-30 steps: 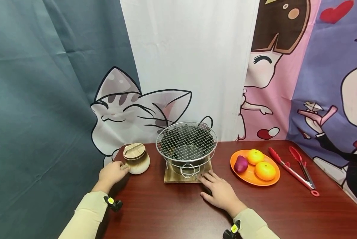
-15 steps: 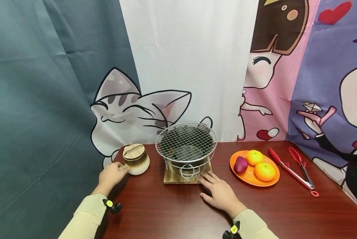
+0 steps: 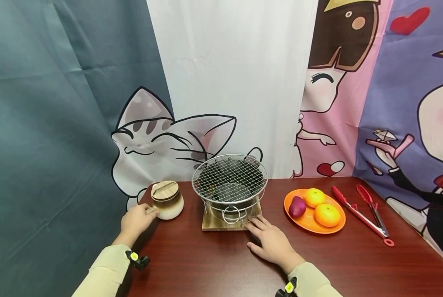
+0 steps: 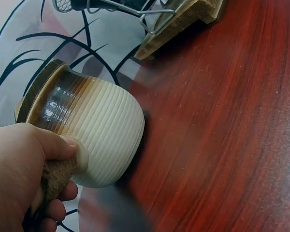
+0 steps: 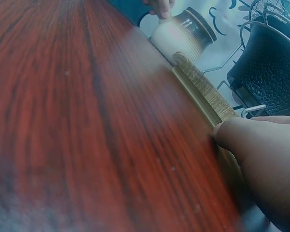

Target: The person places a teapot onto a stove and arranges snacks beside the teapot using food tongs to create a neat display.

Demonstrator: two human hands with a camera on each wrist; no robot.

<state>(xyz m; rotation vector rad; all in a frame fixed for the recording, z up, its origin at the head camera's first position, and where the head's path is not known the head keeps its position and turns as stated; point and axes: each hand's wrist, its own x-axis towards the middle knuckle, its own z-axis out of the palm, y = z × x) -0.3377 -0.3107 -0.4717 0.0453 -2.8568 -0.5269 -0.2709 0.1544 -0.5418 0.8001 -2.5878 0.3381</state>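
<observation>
In the head view, a small ceramic pot (image 3: 173, 206) with a wooden lid (image 3: 164, 190) stands at the table's left edge. My left hand (image 3: 137, 222) grips its twine-wrapped handle (image 4: 61, 176); the left wrist view shows the thumb on top and fingers curled below. At the middle back, a round grill with a wire mesh (image 3: 229, 178) over a black bowl (image 5: 266, 63) stands on a wooden board (image 3: 215, 224). My right hand (image 3: 275, 245) touches the board's front right corner with outstretched fingers, thumb spread to the left.
An orange plate (image 3: 306, 222) holds two orange citrus fruits (image 3: 327, 215) and a purple oval item (image 3: 297, 206). Red-tipped tongs (image 3: 366, 218) lie spread to its right. A printed cloth (image 3: 240, 82) hangs right behind the reddish-brown table (image 3: 206, 268).
The head view has shifted slightly, so everything sits a little lower and further left. Both hands keep their places on the pot handle and the board.
</observation>
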